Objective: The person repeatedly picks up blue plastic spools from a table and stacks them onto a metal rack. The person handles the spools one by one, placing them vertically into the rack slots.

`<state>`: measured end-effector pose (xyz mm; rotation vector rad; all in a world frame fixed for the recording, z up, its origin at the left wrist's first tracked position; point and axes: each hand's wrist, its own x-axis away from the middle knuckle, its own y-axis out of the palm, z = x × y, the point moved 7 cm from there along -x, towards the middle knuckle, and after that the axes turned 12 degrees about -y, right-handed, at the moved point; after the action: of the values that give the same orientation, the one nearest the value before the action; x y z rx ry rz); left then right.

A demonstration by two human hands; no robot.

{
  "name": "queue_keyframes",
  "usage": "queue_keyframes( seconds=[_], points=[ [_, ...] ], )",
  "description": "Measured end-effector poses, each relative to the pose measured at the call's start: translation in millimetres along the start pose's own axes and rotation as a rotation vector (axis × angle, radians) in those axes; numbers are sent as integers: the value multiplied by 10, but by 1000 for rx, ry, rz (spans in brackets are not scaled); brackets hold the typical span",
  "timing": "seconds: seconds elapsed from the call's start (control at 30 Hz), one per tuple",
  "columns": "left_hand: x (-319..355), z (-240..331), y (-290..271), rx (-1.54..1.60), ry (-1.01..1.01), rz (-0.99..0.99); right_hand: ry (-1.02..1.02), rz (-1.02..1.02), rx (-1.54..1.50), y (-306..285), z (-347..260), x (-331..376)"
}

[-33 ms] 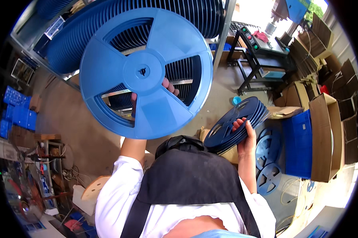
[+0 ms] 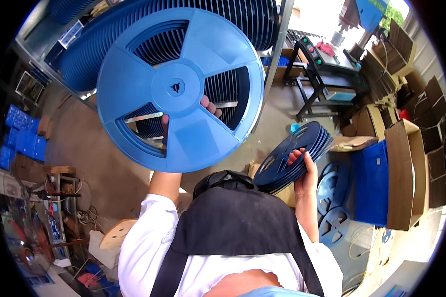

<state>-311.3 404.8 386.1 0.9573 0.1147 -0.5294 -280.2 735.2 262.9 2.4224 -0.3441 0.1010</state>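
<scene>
Large light-blue plastic reels, several stacked face to face, are held up in front of me by my left hand. Its fingers and thumb come through the openings between the front reel's spokes; the palm is hidden behind the stack. Lower and to the right, my right hand grips a tilted stack of darker blue reels, fingers curled through an opening and thumb along the near side. The two stacks are apart. Behind the left stack, long rows of blue reels lie on a metal rack.
A metal rack post rises just right of the held stack. Loose blue reels lie at lower right, beside a blue crate and an open cardboard box. A black-framed machine table stands beyond; a wooden disc is at left.
The stack in my left hand has shifted very slightly left and up in the picture. Both grips look the same.
</scene>
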Motion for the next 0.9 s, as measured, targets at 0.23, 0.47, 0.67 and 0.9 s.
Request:
queue_keyframes(
  seconds=[0.23,0.47,0.67,0.9],
  points=[
    [-425,718,696,-264,232,-138,17,-112,-12,28,-20,-212],
    [-1237,1658,1690,-469,312,-22,46,46,-53,-219,146,-526],
    [-2512,2126,1723,-542,49,-44,4,166,-95,-265,225,-808],
    [-3673,2468,1703,-888,451,149,-66,298,-197,-233,327,-1138]
  ],
)
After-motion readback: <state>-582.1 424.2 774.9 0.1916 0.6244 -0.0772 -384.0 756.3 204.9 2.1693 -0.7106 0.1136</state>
